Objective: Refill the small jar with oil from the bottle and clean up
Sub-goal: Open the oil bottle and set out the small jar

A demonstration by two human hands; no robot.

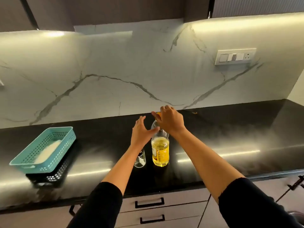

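Observation:
A clear plastic oil bottle point(160, 152), about half full of yellow oil, stands upright on the black counter point(213, 142). My right hand point(170, 120) sits over its top, fingers curled round the yellow cap. My left hand point(142, 132) is beside the bottle's shoulder with straight, spread fingers, the thumb touching the plastic. Just left of the bottle stands a small glass jar point(140, 159), partly hidden under my left forearm; its lid area is out of sight.
A teal perforated basket point(44, 149) holding a white cloth rests on a black basket at the counter's left. The marble backsplash rises behind, with a switch panel point(235, 57) at right. Drawers with black handles point(149, 203) sit below the counter edge.

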